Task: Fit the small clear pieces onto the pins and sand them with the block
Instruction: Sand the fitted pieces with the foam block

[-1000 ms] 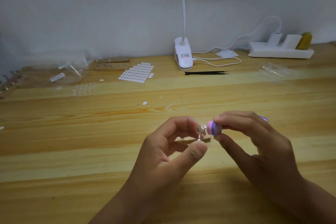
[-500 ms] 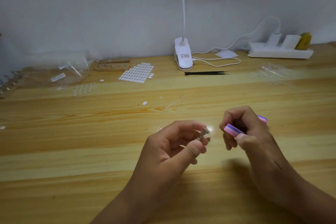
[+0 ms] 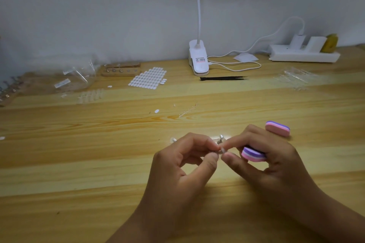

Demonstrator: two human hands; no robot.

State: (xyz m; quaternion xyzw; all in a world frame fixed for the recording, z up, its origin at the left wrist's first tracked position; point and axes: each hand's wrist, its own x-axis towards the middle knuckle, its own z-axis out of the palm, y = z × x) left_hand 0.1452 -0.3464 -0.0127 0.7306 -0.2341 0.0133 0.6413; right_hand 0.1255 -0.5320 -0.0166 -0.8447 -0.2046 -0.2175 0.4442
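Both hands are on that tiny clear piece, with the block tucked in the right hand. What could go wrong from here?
1. The clear piece is pinched only between the fingertips of the left hand and right hand. It could pop off the pin and be hard to spot on the table.
2. The right hand's grip is split. The block is tucked under its other fingers, so it may slip or bump the pin.

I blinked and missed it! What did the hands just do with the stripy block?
The right hand pulled the pink-and-purple striped foam sanding block off the small metal pin, then returned; its thumb and forefinger now pinch at the pin, block tucked behind. The left hand kept holding the pin.
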